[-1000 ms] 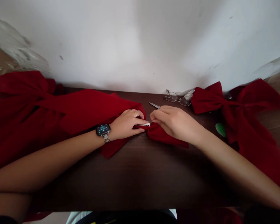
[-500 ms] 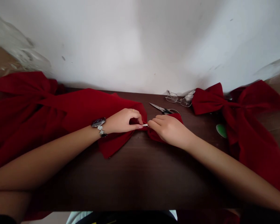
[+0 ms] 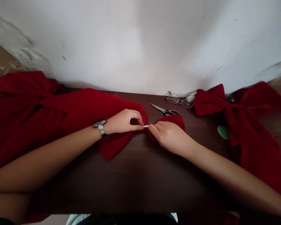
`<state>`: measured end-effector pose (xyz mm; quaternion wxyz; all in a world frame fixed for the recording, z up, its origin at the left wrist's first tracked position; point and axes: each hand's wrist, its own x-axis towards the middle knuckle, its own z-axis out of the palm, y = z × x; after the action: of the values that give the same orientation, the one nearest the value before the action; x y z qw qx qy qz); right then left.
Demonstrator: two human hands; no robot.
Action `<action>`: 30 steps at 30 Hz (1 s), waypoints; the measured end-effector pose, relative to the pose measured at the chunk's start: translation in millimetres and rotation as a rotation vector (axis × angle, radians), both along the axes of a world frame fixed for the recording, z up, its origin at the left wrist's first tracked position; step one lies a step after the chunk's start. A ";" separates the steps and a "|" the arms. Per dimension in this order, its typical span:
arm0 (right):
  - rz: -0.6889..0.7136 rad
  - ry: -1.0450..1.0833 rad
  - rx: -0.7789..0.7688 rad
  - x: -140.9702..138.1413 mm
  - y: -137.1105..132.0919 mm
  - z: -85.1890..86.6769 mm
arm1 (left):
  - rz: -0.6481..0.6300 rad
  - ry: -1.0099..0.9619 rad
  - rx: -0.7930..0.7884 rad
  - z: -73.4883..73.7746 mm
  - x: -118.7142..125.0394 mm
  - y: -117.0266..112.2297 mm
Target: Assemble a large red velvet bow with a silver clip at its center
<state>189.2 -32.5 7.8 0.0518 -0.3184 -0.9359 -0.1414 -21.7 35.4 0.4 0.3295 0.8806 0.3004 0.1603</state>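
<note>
In mid-frame, the left hand (image 3: 124,121) and right hand (image 3: 170,136) pinched a clip (image 3: 145,126) at the red bow (image 3: 117,143)'s gathered middle; the bow looked shaped already (whether the clip was fastened, I couldn't tell).

Fingers (image 3: 137,127) on silvery clip (image 3: 145,126)

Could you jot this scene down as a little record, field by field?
Left hand: pinching one end of a clip
Right hand: at the clip's other end
Bow: red, under both hands
Scissors: on the table, beyond the right hand
Glasses: near the wall
Watch: left wrist
</note>
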 end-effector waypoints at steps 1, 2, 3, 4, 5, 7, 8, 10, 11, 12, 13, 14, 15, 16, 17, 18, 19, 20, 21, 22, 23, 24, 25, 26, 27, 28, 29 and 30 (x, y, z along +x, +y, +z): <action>-0.007 -0.008 0.006 -2.1 -1.3 0.5 | 0.001 -0.005 -0.001 -0.4 -0.1 0.3; -0.015 -0.018 0.013 -4.3 -2.7 0.9 | 0.004 -0.007 -0.003 -0.8 -0.2 0.6; -0.026 -0.029 0.020 -6.7 -4.0 1.4 | 0.006 -0.007 -0.007 -1.2 -0.2 1.0; -0.037 -0.042 0.025 -9.0 -5.2 1.9 | 0.010 -0.005 -0.013 -1.6 -0.3 1.4; -0.048 -0.057 0.029 -11.4 -6.4 2.5 | 0.011 -0.005 -0.018 -2.0 -0.3 1.8; -0.064 -0.084 0.031 -16.1 -8.5 4.0 | 0.009 -0.011 -0.026 -2.6 -0.1 2.4; -0.072 -0.097 0.027 -18.2 -9.4 4.9 | 0.006 -0.016 -0.028 -2.8 0.0 2.6; -0.090 -0.121 0.010 -22.0 -10.6 6.5 | 0.001 -0.027 -0.027 -3.0 0.3 3.0; -0.100 -0.131 -0.004 -23.5 -10.9 7.0 | -0.001 -0.028 -0.027 -2.9 0.4 3.1; -0.110 -0.138 -0.018 -24.4 -10.9 7.2 | 0.000 -0.026 -0.027 -2.9 0.4 3.3; -0.118 -0.141 -0.032 -24.9 -10.8 7.2 | 0.002 -0.022 -0.026 -2.8 0.4 3.4; -0.128 -0.140 -0.044 -24.7 -10.6 7.0 | 0.004 -0.016 -0.024 -2.7 0.3 3.4; -0.144 -0.133 -0.058 -23.9 -10.3 6.9 | 0.006 -0.010 -0.020 -2.7 0.1 3.4; -0.165 -0.116 -0.076 -22.4 -9.9 6.9 | 0.006 -0.005 -0.016 -2.7 -0.1 3.2; -0.190 -0.086 -0.098 -20.1 -9.5 7.3 | 0.006 -0.001 -0.010 -2.6 -0.2 2.9; -0.218 -0.042 -0.127 -17.1 -8.9 8.0 | 0.007 0.002 -0.003 -2.6 -0.3 2.5; -0.243 0.018 -0.169 -13.5 -8.0 9.3 | 0.006 0.004 0.003 -2.4 -0.2 1.8; -0.261 0.095 -0.221 -9.2 -6.8 10.9 | 0.005 0.007 0.012 -2.2 -0.1 1.1; -0.269 0.185 -0.286 -4.4 -5.3 13.0 | 0.003 0.011 0.023 -1.9 0.1 0.3; -0.267 0.283 -0.364 0.7 -3.5 15.4 | 0.002 0.015 0.033 -1.6 0.4 -0.6; -0.262 0.380 -0.447 5.9 -1.5 18.1 | -0.001 0.018 0.044 -1.4 0.5 -1.2; -0.257 0.461 -0.529 11.1 0.6 20.8 | -0.006 0.019 0.057 -1.1 0.6 -1.7; -0.262 0.529 -0.592 16.1 2.5 23.6 | -0.008 0.020 0.073 -0.9 0.5 -1.8; -0.270 0.574 -0.648 20.6 4.2 26.3 | -0.007 0.023 0.089 -0.8 0.1 -1.5; -0.280 0.601 -0.695 24.7 5.4 28.8 | -0.005 0.029 0.106 -0.6 -0.4 -0.6; -0.289 0.622 -0.735 28.0 6.3 31.0 | -0.001 0.038 0.124 -0.4 -1.2 0.9; -0.297 0.641 -0.773 30.6 6.8 32.8 | 0.006 0.052 0.140 -0.1 -2.2 2.9; -0.301 0.665 -0.806 32.4 7.1 33.9 | 0.016 0.064 0.156 0.1 -3.4 5.4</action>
<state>221.6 -25.4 41.7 0.1979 -0.4710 -0.7932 0.3314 -25.1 40.9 0.5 0.2489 0.9058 0.3045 0.1574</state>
